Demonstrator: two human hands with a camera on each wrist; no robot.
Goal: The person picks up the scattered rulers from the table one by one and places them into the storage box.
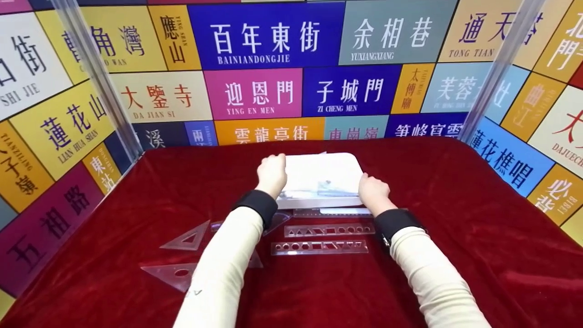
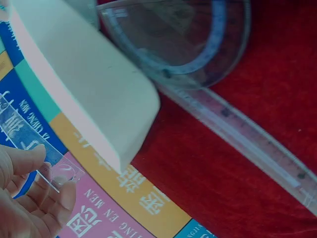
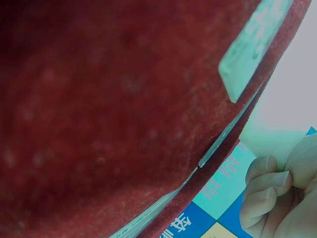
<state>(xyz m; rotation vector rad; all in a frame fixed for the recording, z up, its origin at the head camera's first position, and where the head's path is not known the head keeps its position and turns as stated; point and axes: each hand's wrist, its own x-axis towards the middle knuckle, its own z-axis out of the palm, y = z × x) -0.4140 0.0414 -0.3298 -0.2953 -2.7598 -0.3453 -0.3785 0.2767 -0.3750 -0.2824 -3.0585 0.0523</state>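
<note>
tray [image 1: 325,171] between both hands [image 1: 319,184]

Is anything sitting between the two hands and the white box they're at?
Nothing visible. The left hand rests on the left edge of the white box and the right hand on its right front corner. The clear stencil rulers lie nearer the person, not between hands and box.

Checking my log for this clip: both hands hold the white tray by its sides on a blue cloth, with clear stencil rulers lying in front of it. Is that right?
Not quite. The cloth is dark red, not blue, as the head view shows. The rest holds: left hand and right hand hold the white tray by its sides, clear stencil rulers in front.
</note>
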